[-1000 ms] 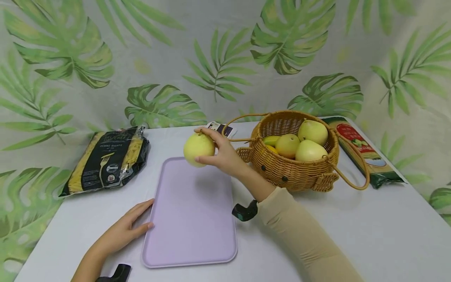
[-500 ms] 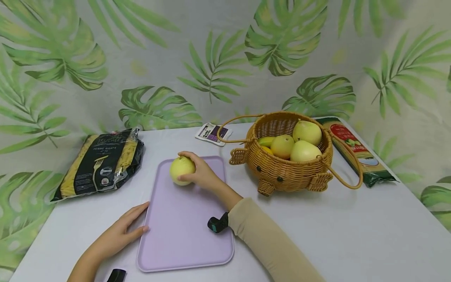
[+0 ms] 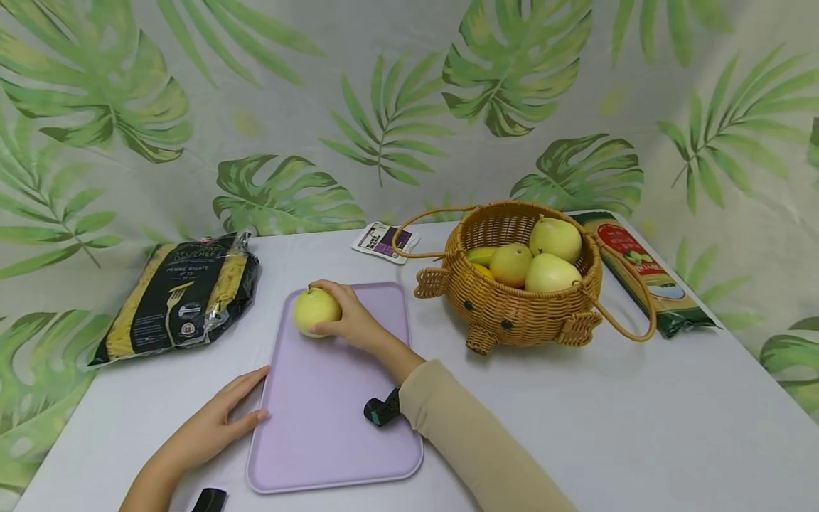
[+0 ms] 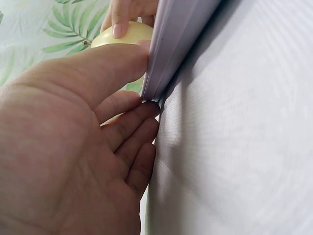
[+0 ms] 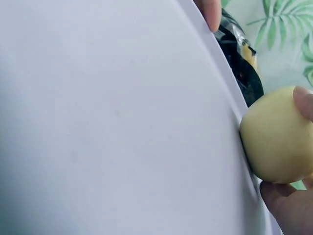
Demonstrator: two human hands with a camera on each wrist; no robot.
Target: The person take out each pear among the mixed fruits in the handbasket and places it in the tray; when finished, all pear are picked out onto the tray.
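Observation:
A pale yellow-green pear (image 3: pixel 315 313) sits at the far left corner of a lilac tray (image 3: pixel 339 419). My right hand (image 3: pixel 348 320) holds this pear from its right side, thumb at the front and fingers over the top. In the right wrist view the pear (image 5: pixel 276 137) touches the tray's surface. My left hand (image 3: pixel 214 419) rests at the tray's left edge, thumb and fingertips against the rim and fingers fairly straight. The left wrist view shows the left thumb (image 4: pixel 112 63) on the tray's side wall (image 4: pixel 171 44).
A wicker basket (image 3: pixel 531 313) with an animal face stands right of the tray, holding several fruits. Behind it lies a green and red packet (image 3: pixel 646 270). A penne bag (image 3: pixel 182 299) lies at the left, a small purple-white sachet (image 3: pixel 384 242) at the back.
The right hand has carried the pear left and down from above the tray's far end onto its far left corner. The left hand has stayed at the tray's edge; the view has shifted slightly.

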